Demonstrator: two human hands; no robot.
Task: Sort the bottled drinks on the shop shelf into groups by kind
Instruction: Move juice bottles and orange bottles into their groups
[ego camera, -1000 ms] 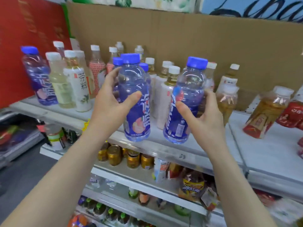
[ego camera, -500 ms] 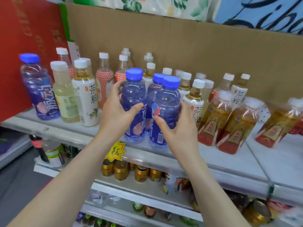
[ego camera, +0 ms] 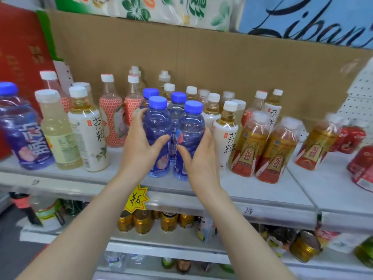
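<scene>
Two blue-capped bottles stand side by side at the middle of the grey shelf point(ego camera: 252, 186). My left hand point(ego camera: 141, 144) grips the left blue bottle point(ego camera: 158, 122) and my right hand point(ego camera: 199, 156) grips the right blue bottle point(ego camera: 191, 126). Two more blue-capped bottles point(ego camera: 177, 102) stand just behind them. One large blue bottle point(ego camera: 22, 130) stands apart at the far left. White-labelled tea bottles point(ego camera: 88, 126) and a pale yellow drink point(ego camera: 56, 128) are left of my hands. Red-and-gold bottles point(ego camera: 250, 148) lean to the right.
A cardboard sheet point(ego camera: 222, 63) backs the shelf. Red-patterned bottles point(ego camera: 111, 118) and more white-capped bottles stand at the back. Red packs point(ego camera: 361, 164) lie at the far right. Gold-lidded jars point(ego camera: 145, 221) fill the lower shelf, under a yellow star price tag point(ego camera: 137, 200).
Both hands have brought the two blue bottles together and set them down on the shelf in front of the other blue ones. The view has shifted to the right and closer.
</scene>
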